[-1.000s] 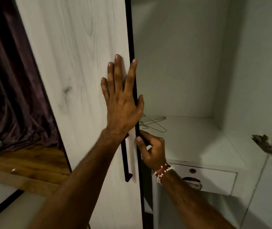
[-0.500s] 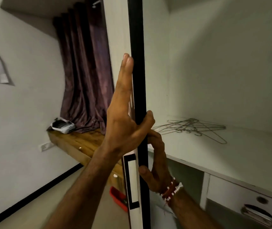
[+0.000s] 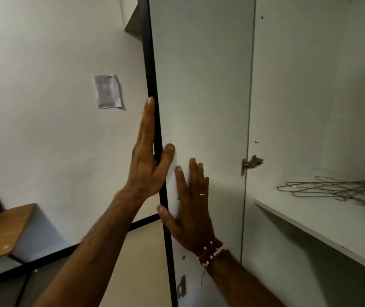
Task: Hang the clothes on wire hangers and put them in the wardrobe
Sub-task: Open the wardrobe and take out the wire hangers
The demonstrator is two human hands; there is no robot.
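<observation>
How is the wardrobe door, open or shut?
Open. The wardrobe door stands swung out, its inside face and hinge showing, and the shelf with wire hangers lies in plain sight.

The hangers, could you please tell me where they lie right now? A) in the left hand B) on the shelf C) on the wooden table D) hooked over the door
B: the hangers lie heaped on the shelf, while the left hand and right hand are on the door.

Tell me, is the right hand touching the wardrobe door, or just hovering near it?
Touching. The head view shows the right hand laid flat against the inner face of the wardrobe door, with no gap visible.
</observation>
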